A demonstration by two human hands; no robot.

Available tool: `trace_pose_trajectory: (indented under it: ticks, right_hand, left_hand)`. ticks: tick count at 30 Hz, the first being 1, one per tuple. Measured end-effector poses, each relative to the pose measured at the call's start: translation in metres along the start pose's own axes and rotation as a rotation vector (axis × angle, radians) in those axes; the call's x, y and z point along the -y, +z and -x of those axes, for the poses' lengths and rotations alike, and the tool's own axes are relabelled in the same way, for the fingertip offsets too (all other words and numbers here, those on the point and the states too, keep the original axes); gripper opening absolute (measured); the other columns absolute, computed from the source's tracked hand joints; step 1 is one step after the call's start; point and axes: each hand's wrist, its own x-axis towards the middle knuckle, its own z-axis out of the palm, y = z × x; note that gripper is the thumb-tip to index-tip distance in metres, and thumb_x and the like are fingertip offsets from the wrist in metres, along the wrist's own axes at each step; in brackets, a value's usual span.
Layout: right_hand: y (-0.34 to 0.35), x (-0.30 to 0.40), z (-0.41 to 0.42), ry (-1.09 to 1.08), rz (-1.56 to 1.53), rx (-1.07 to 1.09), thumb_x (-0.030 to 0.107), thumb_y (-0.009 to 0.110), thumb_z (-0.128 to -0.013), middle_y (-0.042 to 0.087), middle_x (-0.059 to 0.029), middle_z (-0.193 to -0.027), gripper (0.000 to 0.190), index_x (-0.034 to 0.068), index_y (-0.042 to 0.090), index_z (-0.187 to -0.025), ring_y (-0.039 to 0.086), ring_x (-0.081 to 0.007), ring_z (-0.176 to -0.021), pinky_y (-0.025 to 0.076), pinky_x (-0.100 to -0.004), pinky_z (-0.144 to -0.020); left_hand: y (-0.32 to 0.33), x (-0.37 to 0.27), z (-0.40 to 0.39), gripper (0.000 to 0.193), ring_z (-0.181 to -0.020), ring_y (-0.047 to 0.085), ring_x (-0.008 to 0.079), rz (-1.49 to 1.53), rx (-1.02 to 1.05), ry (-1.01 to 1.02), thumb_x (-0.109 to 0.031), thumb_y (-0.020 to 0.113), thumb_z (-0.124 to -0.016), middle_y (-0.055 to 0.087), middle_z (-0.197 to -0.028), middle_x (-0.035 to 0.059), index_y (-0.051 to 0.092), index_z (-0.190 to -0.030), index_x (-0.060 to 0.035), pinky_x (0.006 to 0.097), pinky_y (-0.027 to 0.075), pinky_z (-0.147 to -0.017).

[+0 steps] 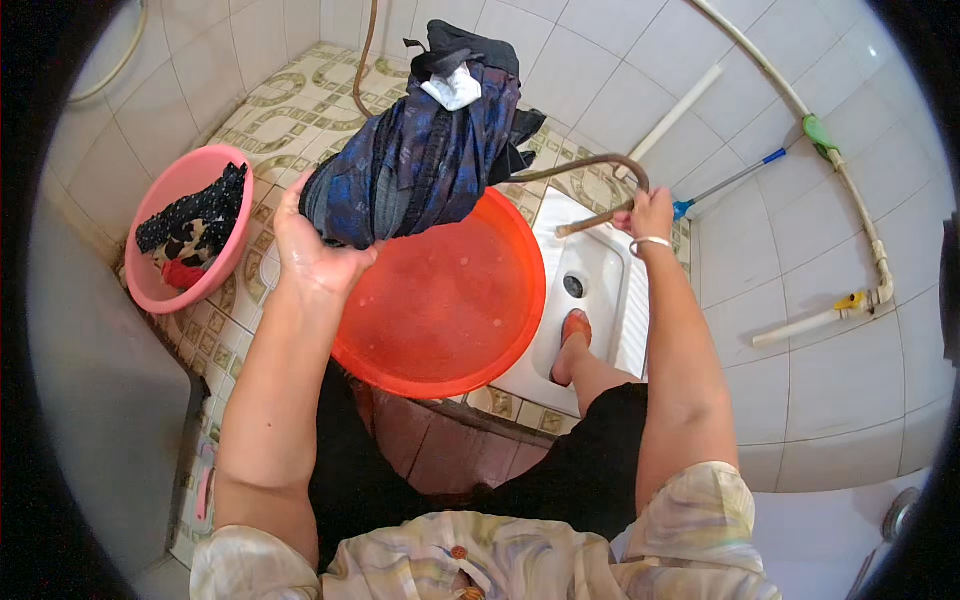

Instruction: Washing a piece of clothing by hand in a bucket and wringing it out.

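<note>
Bundled dark blue patterned cloth with black straps and a white label (420,157) is held up by my left hand (319,251), whose fingers go behind its lower left end. Below the bundle stands a round red plastic basin (442,315) with water in it. My right hand (645,217) grips a brown rubber hose (592,165) near its end. The hose's open end points left, above the white squat toilet (619,285). A bracelet is on my right wrist.
At the left, a pink plastic basin (238,259) holds black dotted cloth (199,210) and a red cloth (182,274). A blue-handled brush (735,180) leans by the right wall. White pipe with a yellow valve (850,301) runs along that wall. My right foot (576,337) is on the toilet.
</note>
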Motion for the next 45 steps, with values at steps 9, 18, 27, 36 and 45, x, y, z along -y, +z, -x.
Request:
trace_pose_trajectory:
  ticks: [9,18,27,36,45]
  right_hand:
    - [-0.006,0.001,0.014,-0.348,0.504,0.063,0.010,0.052,-0.079,0.058,-0.0229,-0.078,0.019,-0.001,0.045,-0.093,0.056,-0.0406,-0.077,0.042,-0.0454,-0.071]
    - [-0.008,-0.014,0.034,-0.501,0.479,0.057,0.010,0.051,-0.081,0.055,-0.0236,-0.084,0.013,0.002,0.045,-0.091,0.053,-0.0422,-0.079,0.041,-0.0449,-0.066]
    - [0.021,0.034,0.049,-0.459,0.462,-0.007,0.014,0.051,-0.081,0.056,-0.0213,-0.079,0.015,0.004,0.045,-0.092,0.054,-0.0415,-0.075,0.041,-0.0470,-0.063]
    - [0.064,0.107,0.016,-0.721,0.306,0.059,0.011,0.052,-0.082,0.057,-0.0208,-0.088,0.019,0.004,0.049,-0.100,0.055,-0.0382,-0.081,0.044,-0.0415,-0.067]
    - [0.162,0.096,-0.096,-0.909,0.424,-0.022,0.010,0.057,-0.079,0.053,-0.0209,-0.107,0.036,0.001,0.046,-0.111,0.047,-0.0348,-0.106,0.039,-0.0395,-0.089]
  left_hand:
    - [-0.010,-0.006,-0.002,0.029,-0.094,0.055,0.0211,-0.052,-0.041,-0.018,-0.036,0.047,-0.078,0.062,-0.097,0.0012,0.061,-0.091,-0.0154,0.0434,0.038,-0.083]
    - [-0.007,0.000,-0.002,0.031,-0.089,0.059,0.0255,-0.008,0.079,-0.016,-0.034,0.047,-0.077,0.063,-0.093,0.0068,0.061,-0.089,-0.0093,0.0450,0.043,-0.085]
    - [-0.020,0.030,0.013,0.032,-0.086,0.060,0.0284,-0.006,0.157,-0.265,-0.035,0.049,-0.075,0.063,-0.091,0.0106,0.059,-0.089,-0.0077,0.0453,0.045,-0.082]
    - [-0.045,0.050,0.014,0.032,-0.085,0.060,0.0264,-0.015,0.113,-0.473,-0.035,0.051,-0.075,0.063,-0.092,0.0099,0.059,-0.090,-0.0086,0.0416,0.045,-0.080]
    - [-0.052,0.008,-0.005,0.034,-0.087,0.058,0.0298,0.059,0.065,-0.296,-0.033,0.052,-0.075,0.062,-0.091,0.0137,0.059,-0.091,-0.0044,0.0423,0.044,-0.085]
